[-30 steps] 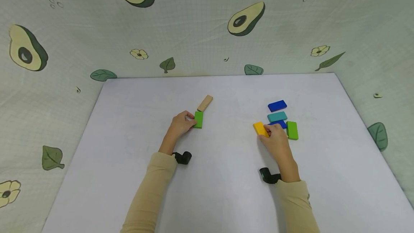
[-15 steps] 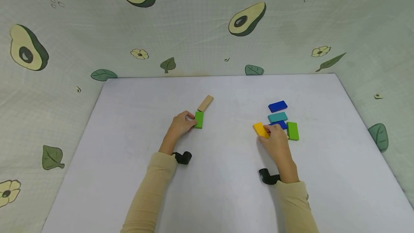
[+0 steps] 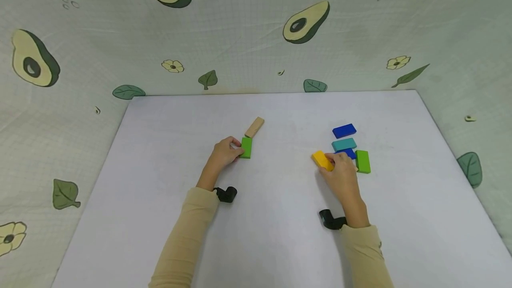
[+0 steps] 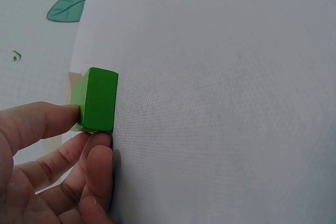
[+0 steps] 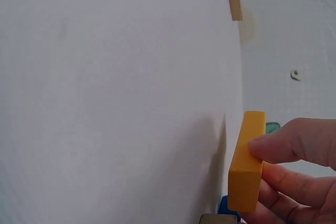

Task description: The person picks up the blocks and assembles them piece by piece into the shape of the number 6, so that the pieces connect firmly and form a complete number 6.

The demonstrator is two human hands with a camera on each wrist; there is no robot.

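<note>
My left hand [image 3: 225, 152] pinches the near left side of a green wooden block [image 3: 246, 148], which lies on the table. In the left wrist view, the thumb and fingers meet the green block [image 4: 101, 99] around one edge. Just beyond it, a plain wood block [image 3: 254, 127] lies at a slant, its end by the green one. To the right, my right hand [image 3: 342, 174] grips a yellow-orange block [image 3: 321, 160] between thumb and fingers. The right wrist view shows this yellow block [image 5: 248, 156] raised over the table, with a shadow below.
Beyond the right hand lie a blue block [image 3: 344, 131], a teal block [image 3: 344, 144] and a partly covered second blue block [image 3: 349, 153]. Another green block [image 3: 363, 162] lies beside them. A patterned cloth [image 3: 240, 34] rises behind the white table [image 3: 280, 234].
The yellow block has turned slightly and shifted a little left in my right hand. My left hand and the green block stay in place.
</note>
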